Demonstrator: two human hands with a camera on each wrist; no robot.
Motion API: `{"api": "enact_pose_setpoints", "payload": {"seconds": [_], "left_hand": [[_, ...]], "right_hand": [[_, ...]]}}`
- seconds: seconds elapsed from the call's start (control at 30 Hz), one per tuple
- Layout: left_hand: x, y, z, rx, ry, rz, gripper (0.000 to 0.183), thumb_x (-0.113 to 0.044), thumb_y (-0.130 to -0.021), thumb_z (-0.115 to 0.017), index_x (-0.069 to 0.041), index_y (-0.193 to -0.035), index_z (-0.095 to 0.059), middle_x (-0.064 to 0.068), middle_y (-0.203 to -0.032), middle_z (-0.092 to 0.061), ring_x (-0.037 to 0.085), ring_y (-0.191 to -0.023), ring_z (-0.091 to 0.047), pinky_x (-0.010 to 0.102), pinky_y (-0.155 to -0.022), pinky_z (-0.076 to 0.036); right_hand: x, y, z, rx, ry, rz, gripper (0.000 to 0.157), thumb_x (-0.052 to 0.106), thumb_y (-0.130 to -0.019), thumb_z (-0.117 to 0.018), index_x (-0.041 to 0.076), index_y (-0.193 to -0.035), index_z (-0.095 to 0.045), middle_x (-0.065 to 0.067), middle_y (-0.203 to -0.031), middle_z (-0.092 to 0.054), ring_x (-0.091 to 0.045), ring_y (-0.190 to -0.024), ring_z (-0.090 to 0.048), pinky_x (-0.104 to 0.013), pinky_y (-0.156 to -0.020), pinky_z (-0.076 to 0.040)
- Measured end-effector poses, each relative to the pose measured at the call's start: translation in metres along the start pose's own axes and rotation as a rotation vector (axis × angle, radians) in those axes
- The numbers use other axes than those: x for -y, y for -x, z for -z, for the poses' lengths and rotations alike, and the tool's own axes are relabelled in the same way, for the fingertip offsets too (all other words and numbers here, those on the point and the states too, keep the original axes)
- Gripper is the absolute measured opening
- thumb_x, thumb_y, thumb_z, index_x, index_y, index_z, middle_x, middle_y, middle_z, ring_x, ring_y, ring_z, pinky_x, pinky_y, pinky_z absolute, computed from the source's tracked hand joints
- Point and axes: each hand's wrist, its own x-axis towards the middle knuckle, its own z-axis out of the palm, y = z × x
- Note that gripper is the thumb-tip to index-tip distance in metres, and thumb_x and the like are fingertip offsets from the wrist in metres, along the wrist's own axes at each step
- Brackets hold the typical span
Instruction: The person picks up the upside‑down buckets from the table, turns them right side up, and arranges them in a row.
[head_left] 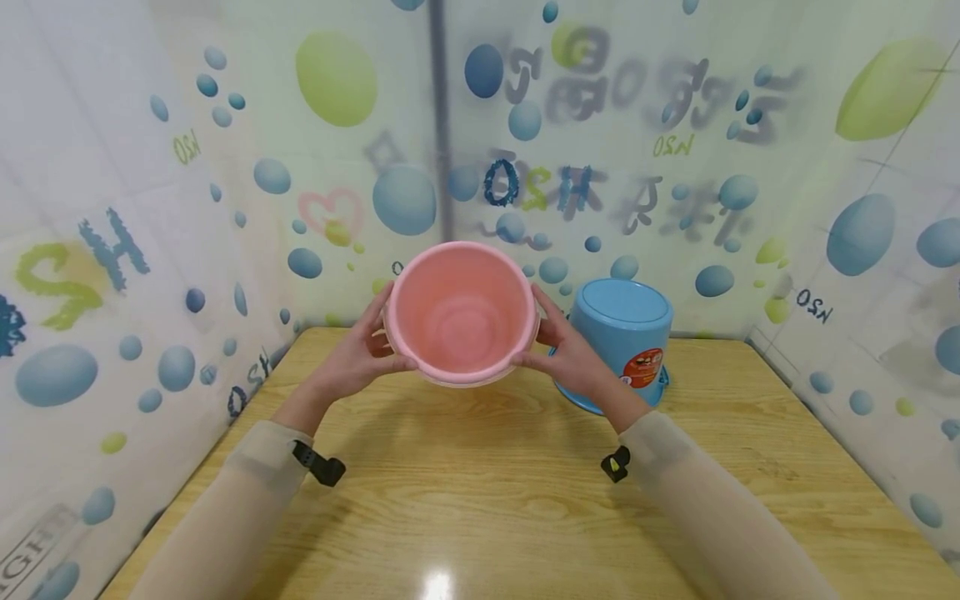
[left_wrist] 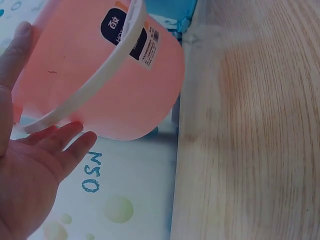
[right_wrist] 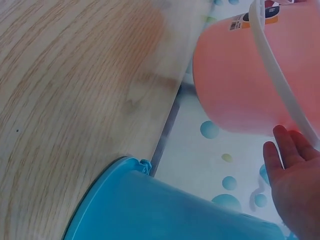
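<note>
A pink bucket [head_left: 465,317] is held up above the table, its open mouth tilted toward the head camera. My left hand [head_left: 365,350] grips its left side, thumb at the rim and fingers against the outer wall. On the opposite side my right hand [head_left: 558,346] holds it the same way. A white handle [left_wrist: 90,90] hangs across the outside of the bucket, beside a dark printed label [left_wrist: 114,26]. The left fingertips [left_wrist: 75,128] touch the pink wall near the handle's end. In the right wrist view the fingers [right_wrist: 284,142] press by the handle's other end.
A blue bucket [head_left: 622,333] stands upside down on the wooden table [head_left: 465,492], just behind my right forearm. It carries a red round sticker [head_left: 643,367]. Patterned curtains [head_left: 337,167] with bubbles and lettering enclose the table at the back and sides.
</note>
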Motion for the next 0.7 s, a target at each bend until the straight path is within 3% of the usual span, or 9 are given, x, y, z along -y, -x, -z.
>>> {"api": "enact_pose_setpoints", "payload": {"seconds": [0.2, 0.4, 0.53, 0.7], "left_hand": [[-0.002, -0.001, 0.0, -0.034, -0.092, -0.014, 0.11, -0.007, -0.088, -0.079, -0.04, -0.164, -0.005, 0.017, -0.16, -0.036, 0.05, -0.13, -0.053, 0.045, -0.094, -0.058], [-0.002, -0.002, 0.0, -0.041, -0.044, 0.012, 0.103, -0.01, -0.093, -0.075, -0.04, -0.164, -0.007, 0.025, -0.151, -0.043, 0.05, -0.121, -0.061, 0.035, -0.086, -0.061], [-0.002, -0.002, 0.0, -0.068, -0.085, 0.019, 0.097, -0.014, -0.095, -0.073, -0.037, -0.164, -0.008, 0.024, -0.151, -0.046, 0.038, -0.112, -0.07, 0.03, -0.085, -0.061], [0.0, -0.002, 0.0, -0.104, -0.143, 0.057, 0.092, -0.022, -0.097, -0.072, -0.038, -0.164, -0.01, 0.019, -0.154, -0.047, 0.034, -0.11, -0.071, 0.028, -0.085, -0.06]], "right_hand": [[0.001, -0.001, 0.001, -0.008, 0.005, 0.007, 0.096, 0.017, -0.096, -0.072, 0.029, -0.166, -0.008, -0.015, -0.145, -0.059, -0.041, -0.136, -0.054, -0.056, -0.105, -0.05], [0.0, -0.005, 0.001, -0.003, -0.052, -0.016, 0.092, 0.017, -0.098, -0.069, 0.025, -0.166, -0.009, -0.025, -0.149, -0.05, -0.045, -0.132, -0.056, -0.052, -0.103, -0.053], [-0.012, -0.012, 0.002, -0.016, -0.045, -0.056, 0.09, 0.019, -0.099, -0.068, 0.03, -0.165, -0.009, -0.026, -0.154, -0.043, -0.04, -0.129, -0.06, -0.051, -0.101, -0.054], [-0.023, -0.017, -0.001, -0.03, -0.007, -0.061, 0.088, 0.023, -0.1, -0.067, 0.037, -0.164, -0.008, -0.023, -0.15, -0.05, -0.036, -0.13, -0.059, -0.054, -0.103, -0.052]]}}
